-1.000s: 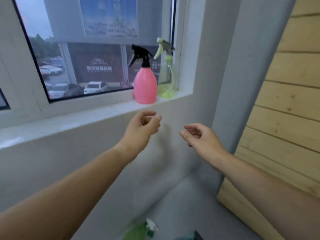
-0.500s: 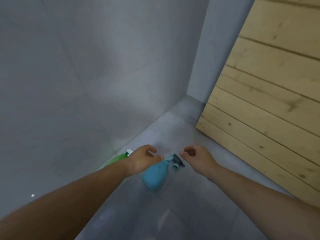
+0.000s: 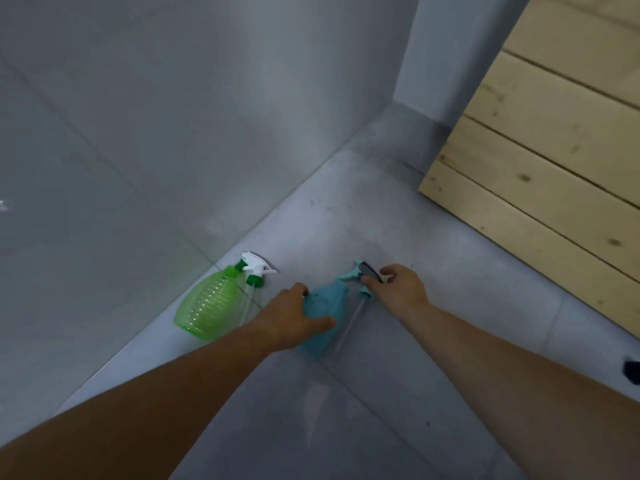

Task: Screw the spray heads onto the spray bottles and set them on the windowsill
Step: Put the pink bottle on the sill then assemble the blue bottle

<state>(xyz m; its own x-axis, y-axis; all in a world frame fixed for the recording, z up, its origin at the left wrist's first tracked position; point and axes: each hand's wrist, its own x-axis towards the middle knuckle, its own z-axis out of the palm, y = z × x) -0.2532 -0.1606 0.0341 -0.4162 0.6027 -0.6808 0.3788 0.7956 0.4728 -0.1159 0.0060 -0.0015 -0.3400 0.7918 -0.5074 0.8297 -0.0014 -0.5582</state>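
1. Down on the grey floor (image 3: pixel 398 393), near the corner by the wall (image 3: pixel 173 116), two bottles lie on their sides with their spray heads off.
2. Left hand (image 3: pixel 294 320) is spread over the teal bottle (image 3: pixel 329 299), fingers curling round its body; whether it grips yet or only rests there, I cannot tell.
3. Right hand (image 3: pixel 401 289) is pinching at the teal head (image 3: pixel 360 271), thumb and fingers closing near its dark trigger. Its thin dip tube (image 3: pixel 349 323) trails back alongside the bottle.
4. Green bottle (image 3: pixel 211 306) lies just beside the wall, its white and green head (image 3: pixel 254 270) loose by the neck, untouched.
5. Handling, as I judge it: these look like empty, thin plastic bottles, so light and a bit squashy. A hold round the widest part of the body is safest, not squeezed hard.
6. I would take the head by its collar, not the trigger or the tube, which looks bendy and must be fed into the neck first.
7. Smooth plastic may slip while twisting.
8. No windowsill is in view.
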